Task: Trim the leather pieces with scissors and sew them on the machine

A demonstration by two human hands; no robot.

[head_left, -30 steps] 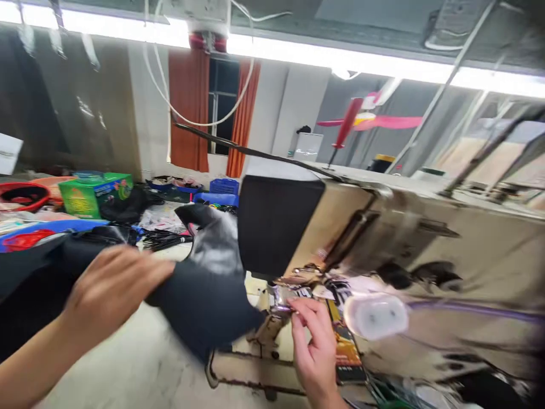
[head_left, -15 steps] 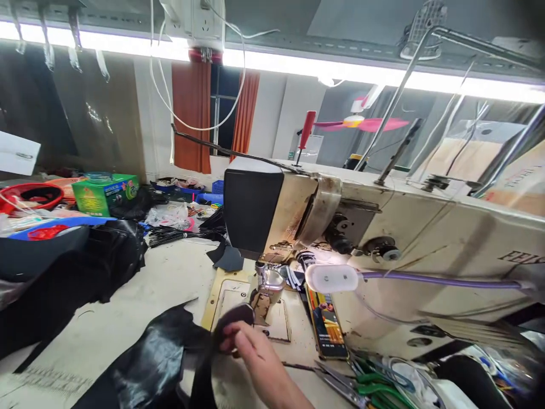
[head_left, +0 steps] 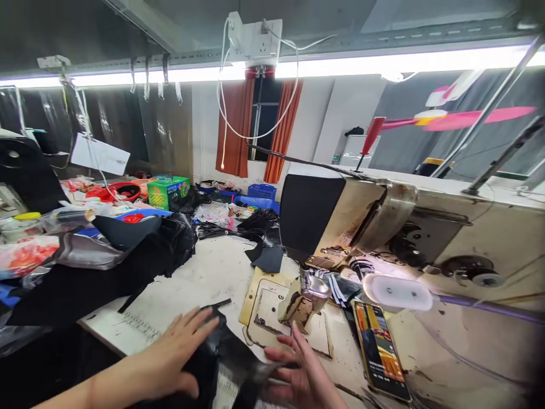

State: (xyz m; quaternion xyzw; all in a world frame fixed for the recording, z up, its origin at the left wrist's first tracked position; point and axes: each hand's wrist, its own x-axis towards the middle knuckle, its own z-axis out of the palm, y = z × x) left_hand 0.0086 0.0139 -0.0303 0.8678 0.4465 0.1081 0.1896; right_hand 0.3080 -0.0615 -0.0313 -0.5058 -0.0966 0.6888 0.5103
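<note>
My left hand (head_left: pixel 172 352) lies with fingers stretched out over a shiny black leather-like piece (head_left: pixel 236 341) on the white machine bed. To its right is my right hand (head_left: pixel 304 369), fingers apart, just in front of the needle and presser foot area (head_left: pixel 309 298) of a sewing machine (head_left: pixel 361 210). A blurred strip of the black material reaches the right fingertips; they look to be beside it, not closed round it. Part of the piece is hidden beneath my left hand.
A phone (head_left: pixel 381 349) with a lit screen leans right of the needle plate, below a white lamp (head_left: pixel 398 291). More black material (head_left: pixel 140 272) is heaped at left. Behind stand a green box (head_left: pixel 170 193) and blue baskets (head_left: pixel 261 192).
The view has swung left. My left hand has come into view onto the black piece. My right hand has opened, and the dark rounded piece at its fingers no longer shows there.
</note>
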